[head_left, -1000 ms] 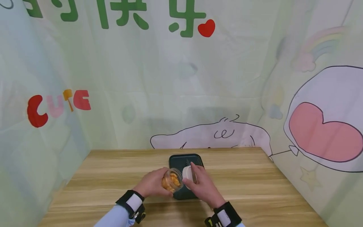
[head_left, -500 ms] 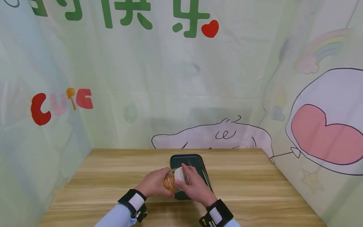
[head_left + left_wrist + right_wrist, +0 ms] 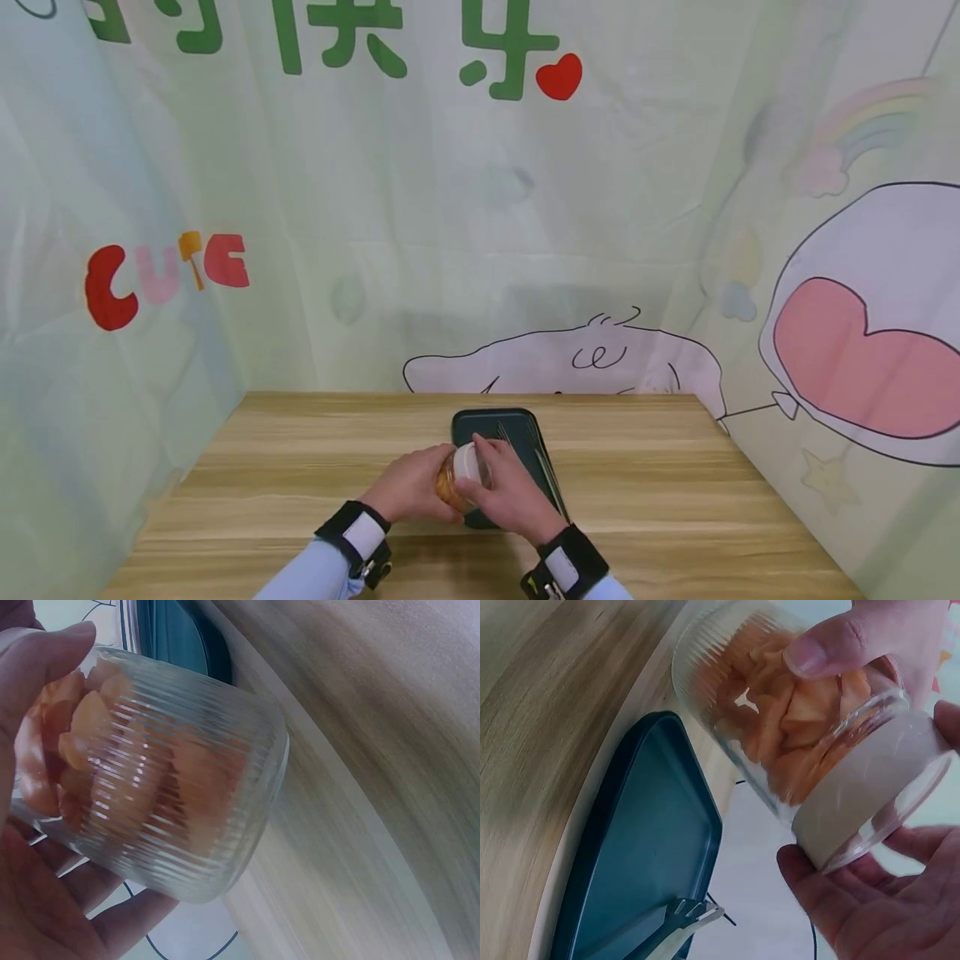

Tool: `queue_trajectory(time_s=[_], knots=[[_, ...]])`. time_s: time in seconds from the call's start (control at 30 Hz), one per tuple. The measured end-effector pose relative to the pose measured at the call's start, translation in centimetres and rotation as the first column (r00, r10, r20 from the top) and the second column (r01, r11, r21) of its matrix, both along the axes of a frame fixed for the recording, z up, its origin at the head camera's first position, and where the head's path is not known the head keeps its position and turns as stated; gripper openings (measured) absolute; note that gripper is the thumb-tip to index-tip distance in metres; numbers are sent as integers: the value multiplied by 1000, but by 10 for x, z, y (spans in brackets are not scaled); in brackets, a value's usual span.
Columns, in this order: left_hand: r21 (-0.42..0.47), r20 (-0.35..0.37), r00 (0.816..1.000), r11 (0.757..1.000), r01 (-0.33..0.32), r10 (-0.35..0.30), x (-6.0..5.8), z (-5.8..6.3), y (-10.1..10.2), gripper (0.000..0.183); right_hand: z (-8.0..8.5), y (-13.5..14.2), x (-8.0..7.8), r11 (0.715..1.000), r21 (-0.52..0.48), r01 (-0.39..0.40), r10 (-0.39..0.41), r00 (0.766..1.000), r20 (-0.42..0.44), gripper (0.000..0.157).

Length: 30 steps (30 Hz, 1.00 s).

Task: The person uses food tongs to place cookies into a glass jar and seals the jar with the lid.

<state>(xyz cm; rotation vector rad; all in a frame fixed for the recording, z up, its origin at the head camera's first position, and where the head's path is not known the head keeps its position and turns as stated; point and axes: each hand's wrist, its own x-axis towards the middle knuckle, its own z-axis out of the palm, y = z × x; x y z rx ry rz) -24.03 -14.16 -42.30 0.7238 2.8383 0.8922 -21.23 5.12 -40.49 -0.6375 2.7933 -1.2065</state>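
A clear ribbed jar [image 3: 180, 780] with orange, chip-like pieces inside is held tilted above the table. My left hand [image 3: 416, 483] grips its body, thumb on one side and fingers on the other. On the mouth of the jar sits a white lid [image 3: 870, 787] with a see-through top. The fingers and thumb of my right hand [image 3: 513, 500] pinch this lid around its edge. Behind the hands lies a dark blue-green tray [image 3: 468, 421], partly hidden by them. A metal fork [image 3: 679, 922] rests in the tray.
Thin, chopstick-like metal sticks [image 3: 551, 483] lie along the tray's right side. The wooden table [image 3: 322, 433] runs back to a printed cloth backdrop [image 3: 360, 208], which also rises at left and right.
The right hand has brought the lid left onto the jar's mouth, which was uncovered a second ago. It has since turned slightly on the lid, while the left hand stays nearly in place.
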Motion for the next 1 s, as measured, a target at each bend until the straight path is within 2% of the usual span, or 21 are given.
queue_trajectory(time_s=[0.27,0.6,0.73,0.87,1.0], knots=[[-19,-31,1000,1000,2,-3,1,-1,-1,73,6,-10,4,990,41,132,-133,991,24,81],[-19,-27,1000,1000,-4,3,0,0,2,72,12,-3,4,992,54,118,-117,993,-17,78],[-34,-46,999,999,-3,1,0,1,2,72,14,-2,4,994,51,99,-99,995,-3,75],[-40,-45,999,999,12,-14,1,1,3,71,10,-4,4,996,52,78,-79,997,25,76],[-58,-60,998,998,22,-26,0,1,4,69,6,-6,4,992,46,118,-120,992,38,78]])
